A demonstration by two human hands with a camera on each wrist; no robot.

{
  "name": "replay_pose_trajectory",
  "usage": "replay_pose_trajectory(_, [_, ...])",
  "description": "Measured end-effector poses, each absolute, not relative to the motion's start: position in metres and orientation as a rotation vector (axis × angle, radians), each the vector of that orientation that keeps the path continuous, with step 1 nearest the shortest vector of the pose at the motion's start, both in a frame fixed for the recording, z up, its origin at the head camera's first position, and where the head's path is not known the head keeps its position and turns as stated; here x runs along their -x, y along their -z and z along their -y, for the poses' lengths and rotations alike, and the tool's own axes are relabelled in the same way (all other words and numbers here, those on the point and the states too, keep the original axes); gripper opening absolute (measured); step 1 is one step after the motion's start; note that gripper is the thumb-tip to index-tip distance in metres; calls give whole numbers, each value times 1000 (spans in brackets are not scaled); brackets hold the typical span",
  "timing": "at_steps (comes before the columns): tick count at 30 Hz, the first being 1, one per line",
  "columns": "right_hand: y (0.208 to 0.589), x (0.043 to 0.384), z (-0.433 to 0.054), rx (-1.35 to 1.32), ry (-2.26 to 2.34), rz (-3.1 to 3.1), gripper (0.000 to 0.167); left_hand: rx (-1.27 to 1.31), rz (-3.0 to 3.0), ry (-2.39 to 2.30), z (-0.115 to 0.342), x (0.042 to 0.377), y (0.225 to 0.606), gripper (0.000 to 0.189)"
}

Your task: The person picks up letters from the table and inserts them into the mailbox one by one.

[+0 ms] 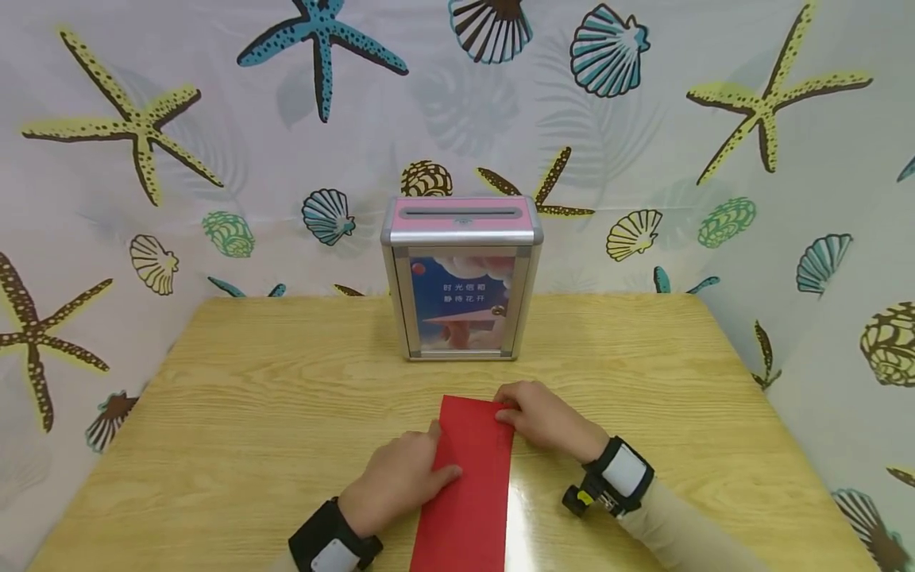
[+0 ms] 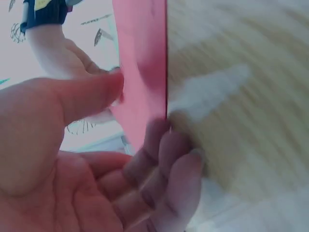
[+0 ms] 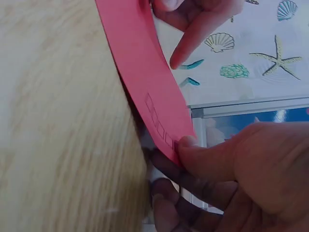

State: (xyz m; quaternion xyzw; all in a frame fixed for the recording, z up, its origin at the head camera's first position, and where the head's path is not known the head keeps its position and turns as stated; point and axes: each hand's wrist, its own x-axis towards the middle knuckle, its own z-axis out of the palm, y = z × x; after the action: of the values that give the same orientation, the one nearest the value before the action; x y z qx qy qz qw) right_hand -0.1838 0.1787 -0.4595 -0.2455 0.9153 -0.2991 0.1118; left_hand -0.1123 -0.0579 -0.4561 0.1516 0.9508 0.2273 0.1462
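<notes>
A long red envelope extends up from the bottom of the head view, above the tabletop. My left hand holds its left edge, the thumb lying on the upper face and the fingers underneath. At the far right corner, my right hand pinches the paper between thumb and fingers. A row of small printed boxes marks the envelope near that corner in the right wrist view. Beyond the hands stands an upright box with a slot in its pink top and a picture panel in front.
The wood-grain table lies under both hands. Behind and beside it hangs a pale cloth printed with starfish and shells. Each wrist wears a strapped device, such as the right wristband.
</notes>
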Motion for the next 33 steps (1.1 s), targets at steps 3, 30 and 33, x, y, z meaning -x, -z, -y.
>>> replay_pose_trajectory(3, [456,182,-186,799,944,-2638,7,-467,-2816,-777,64,115,457,52])
replay_pose_trajectory(30, [382,153,-202,753,1599,-2676,12,-532,-2428,-1666,72,104,444,25])
replay_pose_trajectory(33, [373,153,-203,796,1634,-2740,13,-559,-2447,-1616,73,102,447,21])
